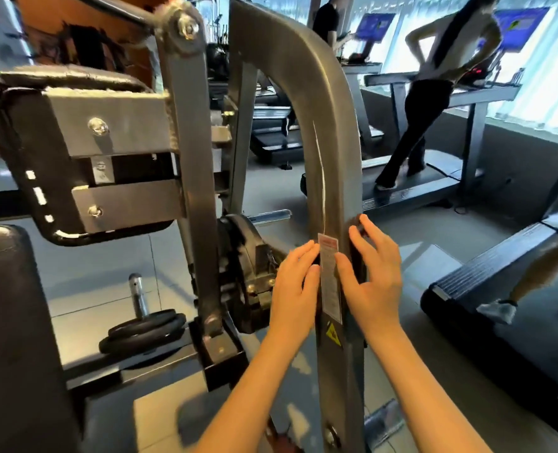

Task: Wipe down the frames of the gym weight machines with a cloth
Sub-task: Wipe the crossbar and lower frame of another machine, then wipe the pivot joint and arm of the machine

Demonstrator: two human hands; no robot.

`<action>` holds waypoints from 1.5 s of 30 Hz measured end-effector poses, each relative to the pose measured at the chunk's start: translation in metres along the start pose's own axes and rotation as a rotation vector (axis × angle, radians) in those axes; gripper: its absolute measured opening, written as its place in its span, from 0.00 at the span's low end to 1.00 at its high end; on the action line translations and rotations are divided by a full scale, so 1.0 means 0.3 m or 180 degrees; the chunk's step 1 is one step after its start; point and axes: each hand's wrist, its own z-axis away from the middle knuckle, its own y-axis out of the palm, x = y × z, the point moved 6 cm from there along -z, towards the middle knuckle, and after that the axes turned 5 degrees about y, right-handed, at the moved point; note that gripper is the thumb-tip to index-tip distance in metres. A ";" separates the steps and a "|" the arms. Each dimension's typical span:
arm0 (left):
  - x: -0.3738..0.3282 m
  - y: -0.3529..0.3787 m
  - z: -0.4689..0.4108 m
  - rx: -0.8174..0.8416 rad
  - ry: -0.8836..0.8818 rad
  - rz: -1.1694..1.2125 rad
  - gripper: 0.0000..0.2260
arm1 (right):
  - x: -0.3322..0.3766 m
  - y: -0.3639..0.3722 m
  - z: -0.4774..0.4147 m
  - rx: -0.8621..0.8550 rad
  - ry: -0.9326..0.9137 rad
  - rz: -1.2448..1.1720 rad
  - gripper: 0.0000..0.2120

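**Frame.** The upright post [328, 178] of the weight machine is grey painted metal. It curves over at the top and runs straight down the middle of the view. A thin bright streak runs down its face. Below the streak there is a white label [330, 279] with a red heading, then a yellow warning triangle [333, 335], and a bolt [330, 434] near the foot.

**Cloth.** A dark strip [354, 256] lies against the right edge of the post beside the label, under the right hand. It looks like the cloth, but its extent behind the post cannot be made out.

**Hands.** The left hand [292, 289] has nearly straight fingers, with the tips touching the left edge of the post at label height. It grips nothing. The right hand [374, 276] is spread wide, fingers only slightly bent. Its thumb is on the label and its fingers press the dark strip onto the post's right edge.

**Holders.** To the lower left, two black weight plates [143, 331] are stacked on a chrome peg [138, 294].

**Surroundings.** A black padded seat [13, 322] is at the left. Treadmills [411, 191] with people on them are at the right.
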 end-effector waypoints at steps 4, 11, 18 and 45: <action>0.040 -0.015 0.161 0.0064 -0.0541 -0.0089 0.15 | -0.026 -0.047 0.139 0.0199 0.0070 0.0026 0.13; 0.110 0.024 0.453 0.0293 -0.1080 -0.0255 0.14 | -0.093 -0.136 0.444 0.0691 0.0600 0.0070 0.12; 0.196 0.079 0.650 0.0601 -0.1469 -0.0459 0.12 | -0.170 -0.241 0.688 0.1289 0.1349 0.0176 0.15; 0.112 1.355 1.002 0.1875 -0.1839 -0.1313 0.18 | -1.132 -1.046 0.784 0.2659 0.1921 0.0524 0.09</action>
